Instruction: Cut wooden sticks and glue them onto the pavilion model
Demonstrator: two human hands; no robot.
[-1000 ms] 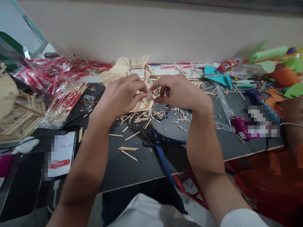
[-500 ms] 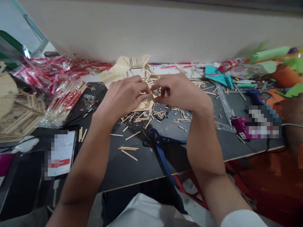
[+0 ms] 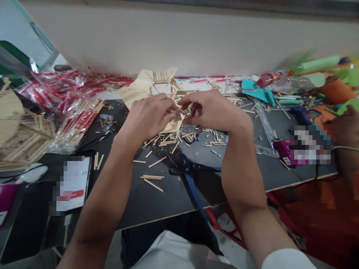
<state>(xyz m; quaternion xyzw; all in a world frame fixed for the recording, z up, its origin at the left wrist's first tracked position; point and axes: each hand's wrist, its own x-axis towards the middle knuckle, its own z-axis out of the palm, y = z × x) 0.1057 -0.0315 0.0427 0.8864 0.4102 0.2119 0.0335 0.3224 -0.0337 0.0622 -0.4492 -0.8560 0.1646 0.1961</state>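
Observation:
Both hands meet at a model built of thin wooden sticks, with slatted, roof-like panels at the back and an open frame below. My left hand is closed at the near left of the model, thumb and forefinger pinched together; what lies between them is hidden. Opposite it, my right hand is bent at the wrist, its forefinger and thumb curved around a small wooden stick at the frame. Cut stick pieces lie scattered in front of the model. Blue-handled cutters rest nearer me, overhanging the table edge.
Left stand a second stick model, bagged sticks and a phone. A clear ruler, a purple box and coloured craft scraps lie right. Another person's hand shows at the far right. A wall closes the back.
My fingers have shifted only slightly at the model. The view has tilted a little. At the far right, the other person's hand has come up beside the green scraps.

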